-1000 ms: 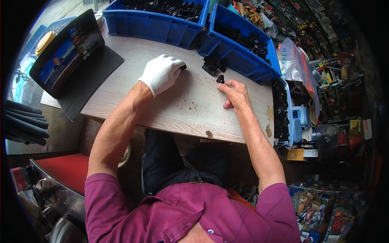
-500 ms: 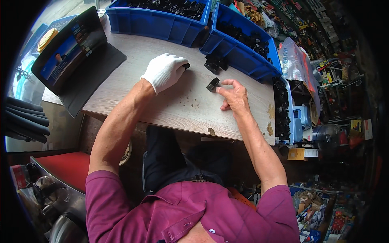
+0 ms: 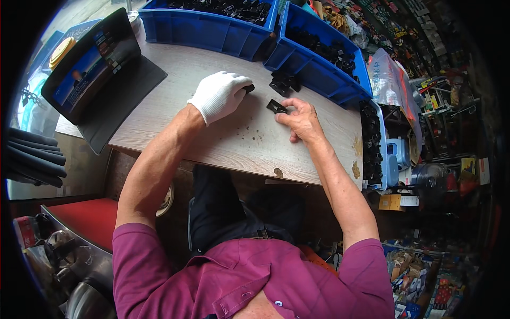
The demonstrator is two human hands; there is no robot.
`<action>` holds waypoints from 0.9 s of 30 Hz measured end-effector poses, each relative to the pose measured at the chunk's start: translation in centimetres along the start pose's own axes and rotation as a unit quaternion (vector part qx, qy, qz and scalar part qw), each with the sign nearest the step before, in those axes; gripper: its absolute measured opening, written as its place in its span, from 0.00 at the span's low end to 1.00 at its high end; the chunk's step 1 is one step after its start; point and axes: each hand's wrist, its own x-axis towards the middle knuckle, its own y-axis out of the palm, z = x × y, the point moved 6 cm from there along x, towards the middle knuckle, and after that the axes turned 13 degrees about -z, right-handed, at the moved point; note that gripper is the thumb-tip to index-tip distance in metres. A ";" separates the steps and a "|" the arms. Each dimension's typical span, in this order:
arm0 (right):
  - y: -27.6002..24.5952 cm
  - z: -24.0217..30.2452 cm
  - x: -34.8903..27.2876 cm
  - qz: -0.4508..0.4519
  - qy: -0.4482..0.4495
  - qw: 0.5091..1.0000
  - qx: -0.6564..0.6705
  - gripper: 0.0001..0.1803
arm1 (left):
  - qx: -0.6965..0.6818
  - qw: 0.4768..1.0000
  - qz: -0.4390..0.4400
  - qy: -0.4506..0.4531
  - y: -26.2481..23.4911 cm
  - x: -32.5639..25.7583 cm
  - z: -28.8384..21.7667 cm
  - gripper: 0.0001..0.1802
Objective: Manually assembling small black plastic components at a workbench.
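My left hand (image 3: pixel 220 95), in a white knitted glove, is closed on a small black piece (image 3: pixel 249 89) that pokes out past the fingertips; most of it is hidden. Bare, my right hand (image 3: pixel 300 120) pinches a small black plastic part (image 3: pixel 276 106) with a rectangular opening, between thumb and fingers, at the table's middle. Just beyond it, a little pile of similar black parts (image 3: pixel 284 83) lies on the light wood-grain table (image 3: pixel 212 146), close to the blue bins.
Two blue bins (image 3: pixel 204 33) (image 3: pixel 319 80) of black parts line the table's far side. A lighter blue tray (image 3: pixel 381 159) with more parts stands at the right edge. A tablet in a dark folding case (image 3: pixel 85 74) leans at the left. Crowded shelves fill the right.
My right hand has turned the black part, so its opening now shows, and moved slightly left. The left hand has shifted a little to the right with its piece.
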 end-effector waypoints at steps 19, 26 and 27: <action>1.7 1.4 -0.9 0.000 -0.049 0.998 -0.035 0.19 | -0.081 0.992 0.022 0.096 1.7 -1.0 -3.1 0.14; 1.8 1.4 -0.9 0.006 -0.069 0.997 -0.028 0.18 | -0.086 0.987 0.043 0.129 2.0 -1.2 -3.8 0.15; 1.8 1.5 -1.0 0.006 -0.068 0.997 -0.028 0.18 | -0.089 0.987 0.049 0.126 2.0 -1.2 -3.8 0.16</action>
